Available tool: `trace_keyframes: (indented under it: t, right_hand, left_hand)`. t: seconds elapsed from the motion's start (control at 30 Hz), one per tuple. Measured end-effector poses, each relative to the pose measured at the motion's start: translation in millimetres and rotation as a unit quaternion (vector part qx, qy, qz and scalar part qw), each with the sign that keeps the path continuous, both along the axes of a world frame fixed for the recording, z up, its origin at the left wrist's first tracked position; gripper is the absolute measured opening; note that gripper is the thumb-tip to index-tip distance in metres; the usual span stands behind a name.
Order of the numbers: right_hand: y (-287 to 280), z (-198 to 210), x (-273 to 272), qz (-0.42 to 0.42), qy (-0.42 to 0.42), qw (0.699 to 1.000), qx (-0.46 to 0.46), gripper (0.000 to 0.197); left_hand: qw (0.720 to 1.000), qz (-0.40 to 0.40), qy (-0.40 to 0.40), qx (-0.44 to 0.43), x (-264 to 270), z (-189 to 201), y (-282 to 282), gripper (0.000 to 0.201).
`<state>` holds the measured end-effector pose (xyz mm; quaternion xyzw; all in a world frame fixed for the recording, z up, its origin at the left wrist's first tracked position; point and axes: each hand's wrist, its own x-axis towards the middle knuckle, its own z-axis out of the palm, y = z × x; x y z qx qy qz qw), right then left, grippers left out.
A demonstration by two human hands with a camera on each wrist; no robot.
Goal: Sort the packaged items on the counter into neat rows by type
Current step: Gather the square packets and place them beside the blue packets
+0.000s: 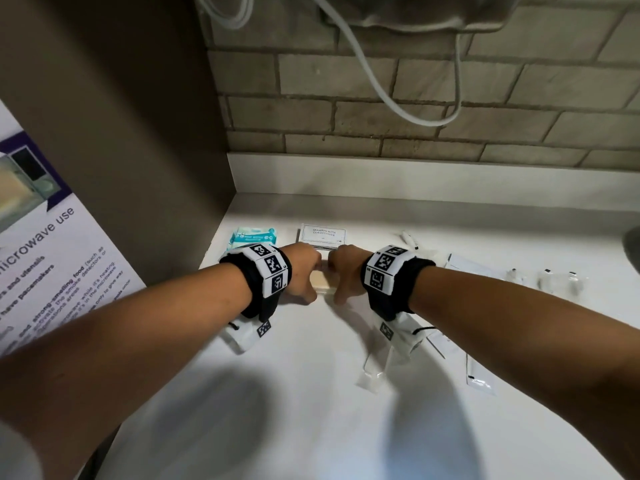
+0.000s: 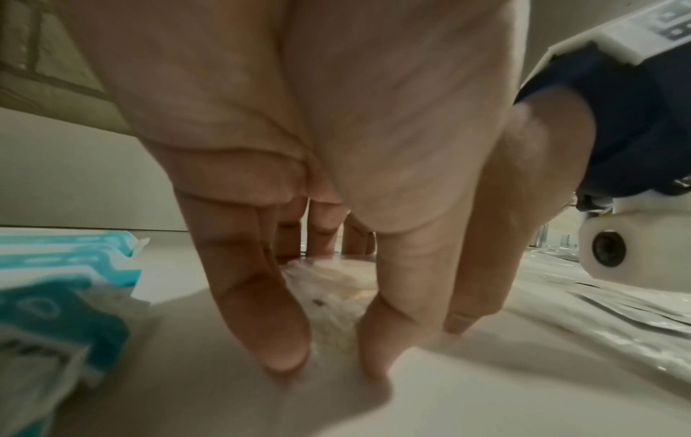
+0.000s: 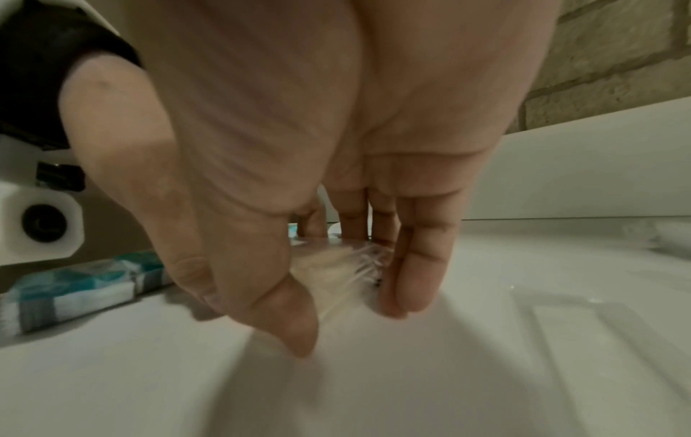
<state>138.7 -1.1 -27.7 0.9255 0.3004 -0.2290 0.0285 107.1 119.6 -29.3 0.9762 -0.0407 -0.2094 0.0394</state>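
Both hands pinch one clear-wrapped beige soap bar (image 1: pixel 325 285) on the white surface (image 1: pixel 311 393): left hand (image 1: pixel 302 276) grip at its left end, right hand (image 1: pixel 346 273) grip at its right. Shampoo packets (image 1: pixel 322 234) lie just behind.

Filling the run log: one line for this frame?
phase: aligning | left hand: holds clear packet | right hand: holds same packet | location: counter, before shampoo sachets
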Motion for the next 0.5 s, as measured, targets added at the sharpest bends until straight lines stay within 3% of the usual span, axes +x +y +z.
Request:
trace_keyframes:
  t: [0.5]
  right_hand:
    - [15, -6, 31, -0.005, -0.005, 1.0, 0.022, 0.044]
  left_hand:
    - [0.999, 0.028, 0.026, 0.037, 37, 1, 16, 0.039]
